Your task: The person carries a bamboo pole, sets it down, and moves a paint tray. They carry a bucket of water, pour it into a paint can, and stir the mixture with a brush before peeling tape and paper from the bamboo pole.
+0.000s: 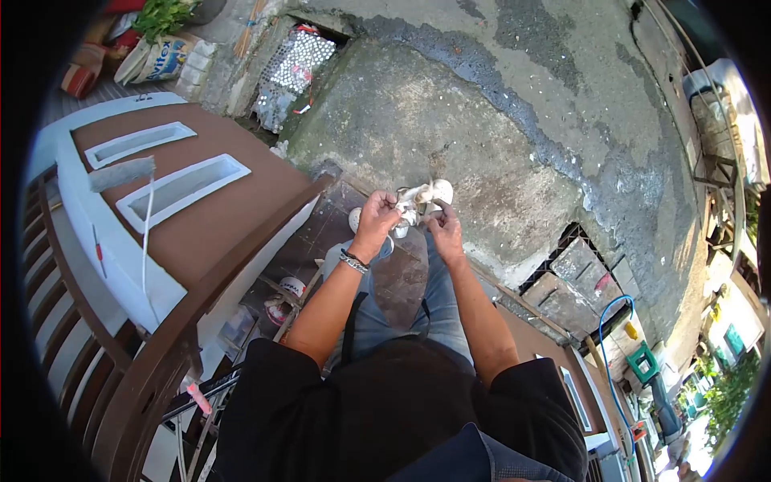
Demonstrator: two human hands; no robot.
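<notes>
My left hand [377, 221] has its fingers closed on a crumpled off-white thing that looks like cloth [411, 215]. From the other side, my right hand [446, 230] pinches the same white bundle between thumb and fingers. The bundle is small in this view, and I cannot tell whether it is a rag or a glove. Just beyond it shows a rounded white shape [442, 190], and another [354, 218] lies left of my left hand. Below my hands are my legs in blue jeans [438, 289], over dark tiles [399, 281].
A brown railing [233, 277] runs along the left, beside a brown-and-white wall. A paint roller [122, 173] rests on that wall. Paint containers [292, 286] stand low at left. Wet-streaked concrete [482, 104] stretches ahead; a blue hose [602, 329] and metal covers [578, 273] lie right.
</notes>
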